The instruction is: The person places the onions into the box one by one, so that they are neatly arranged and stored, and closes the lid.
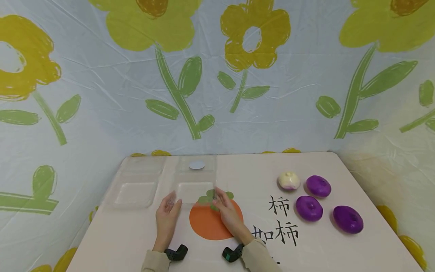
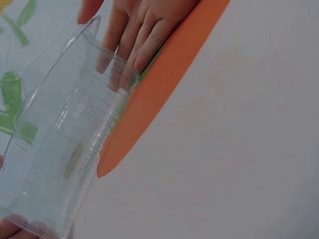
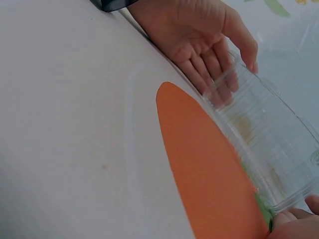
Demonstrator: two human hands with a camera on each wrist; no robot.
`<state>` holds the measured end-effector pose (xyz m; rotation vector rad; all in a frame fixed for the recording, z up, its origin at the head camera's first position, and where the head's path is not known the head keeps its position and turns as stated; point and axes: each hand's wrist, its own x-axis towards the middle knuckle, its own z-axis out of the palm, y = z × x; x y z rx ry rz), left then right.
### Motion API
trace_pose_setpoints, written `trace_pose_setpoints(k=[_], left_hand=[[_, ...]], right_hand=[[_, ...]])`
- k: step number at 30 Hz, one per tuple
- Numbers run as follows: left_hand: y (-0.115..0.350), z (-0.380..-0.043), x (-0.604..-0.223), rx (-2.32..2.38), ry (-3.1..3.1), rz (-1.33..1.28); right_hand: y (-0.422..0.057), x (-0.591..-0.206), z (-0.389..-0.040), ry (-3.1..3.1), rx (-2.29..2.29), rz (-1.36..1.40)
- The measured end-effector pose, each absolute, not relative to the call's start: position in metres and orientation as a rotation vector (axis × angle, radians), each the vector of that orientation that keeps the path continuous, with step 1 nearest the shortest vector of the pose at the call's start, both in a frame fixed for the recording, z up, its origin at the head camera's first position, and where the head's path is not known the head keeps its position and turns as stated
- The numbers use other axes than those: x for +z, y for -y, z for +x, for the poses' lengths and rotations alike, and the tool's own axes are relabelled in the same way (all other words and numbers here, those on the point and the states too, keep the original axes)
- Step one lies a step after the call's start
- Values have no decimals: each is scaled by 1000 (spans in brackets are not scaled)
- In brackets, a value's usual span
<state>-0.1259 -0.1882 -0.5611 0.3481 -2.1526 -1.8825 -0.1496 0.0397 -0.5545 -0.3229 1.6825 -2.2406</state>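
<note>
Pale tabletop (image 1: 112, 238): fingers of left hand (image 1: 167, 217) and right hand (image 1: 231, 214) grip clear rectangular plastic box (image 1: 194, 193), unfilled; round purple vegetables (image 1: 309, 208) outside

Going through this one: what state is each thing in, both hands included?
Central clear container: open, held at both sides.
Left grip: holding the container's left side.
Right grip: holding its right side.
Left clear container: open, on the table, untouched.
White-and-purple bulb: on the table, untouched.
Three purple bulbs: on the table, untouched.
</note>
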Motion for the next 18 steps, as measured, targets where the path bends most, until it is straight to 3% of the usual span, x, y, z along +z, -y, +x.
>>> trace_pose_setpoints(k=[18], left_hand=[[175,-124,-563,-1846,2165,331]], right_hand=[[-48,-554,-148,-1717,-2271,-282]])
